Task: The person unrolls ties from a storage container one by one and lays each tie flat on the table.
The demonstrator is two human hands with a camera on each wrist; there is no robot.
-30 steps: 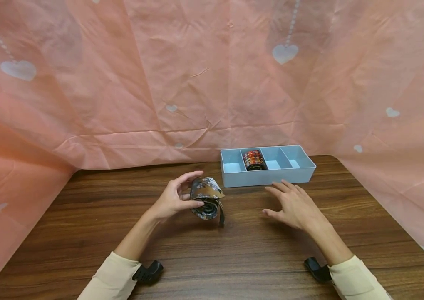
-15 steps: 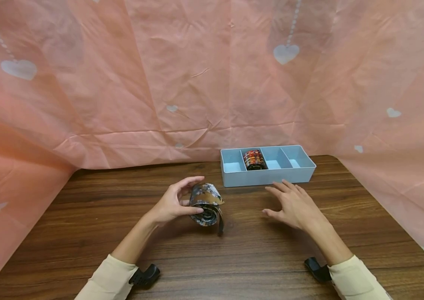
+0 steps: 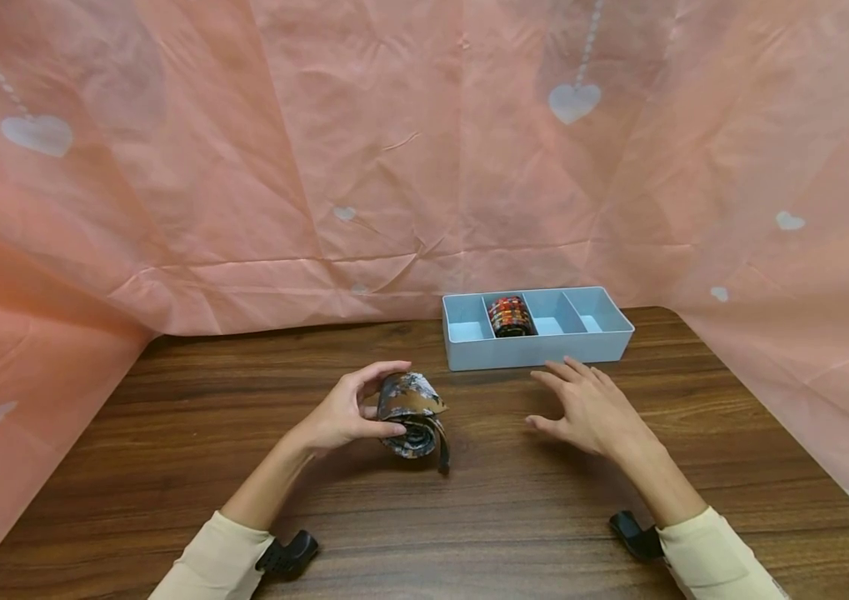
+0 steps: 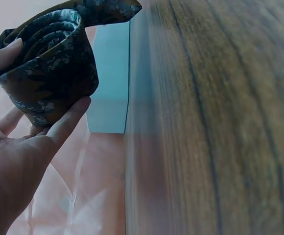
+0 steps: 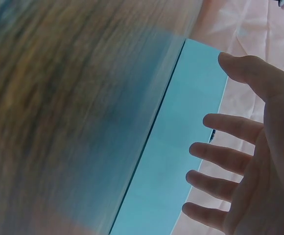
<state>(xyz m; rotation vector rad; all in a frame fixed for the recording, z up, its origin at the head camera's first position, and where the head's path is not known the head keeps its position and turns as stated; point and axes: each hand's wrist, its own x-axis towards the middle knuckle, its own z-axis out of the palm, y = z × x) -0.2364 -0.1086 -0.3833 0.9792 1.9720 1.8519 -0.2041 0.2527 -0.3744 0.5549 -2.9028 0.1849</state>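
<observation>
A rolled-up necktie (image 3: 411, 417), brown and dark with a white floral pattern, is gripped between the thumb and fingers of my left hand (image 3: 345, 410). In the left wrist view the rolled necktie (image 4: 54, 63) shows its spiral end, and a loose tip sticks out to one side. My right hand (image 3: 592, 408) holds nothing; its fingers are spread, just in front of the light blue divided box (image 3: 536, 352). Inside that box, in the second compartment from the left, sits another rolled necktie (image 3: 511, 317) in red, orange and black.
The box stands at the back of the brown wooden table (image 3: 461, 533), near a pink curtain (image 3: 379, 167) with white hearts. Its other compartments hold nothing visible. Black wrist devices (image 3: 287, 554) sit at both sleeves.
My left hand has come slightly down and nearer with the rolled necktie still in its grip. The right hand has stayed in place.
</observation>
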